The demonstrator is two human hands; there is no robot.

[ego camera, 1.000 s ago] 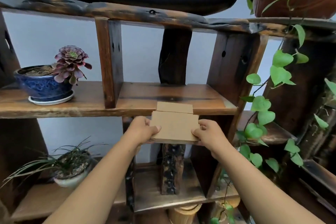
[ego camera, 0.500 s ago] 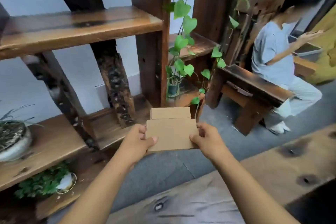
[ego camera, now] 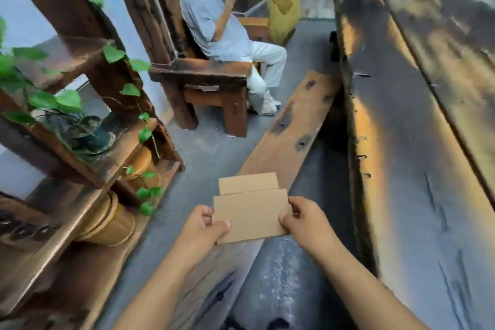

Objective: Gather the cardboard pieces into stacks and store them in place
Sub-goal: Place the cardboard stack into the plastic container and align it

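Note:
A small stack of brown cardboard pieces hangs in front of me above a long wooden bench. A smaller piece sticks out past the far edge of the top one. My left hand grips the stack's left edge, thumb on top. The right edge is pinched by my right hand. The stack lies flat, held by both hands at once.
A dark wooden plant shelf with trailing green leaves and a yellow-brown pot stands at the left. A large wooden table fills the right. A person in grey sits on a wooden chair ahead. Grey floor runs between shelf and bench.
My view has swung right, away from the shelf and toward the bench and table. The cardboard stack stays in both hands, carried along with the turn.

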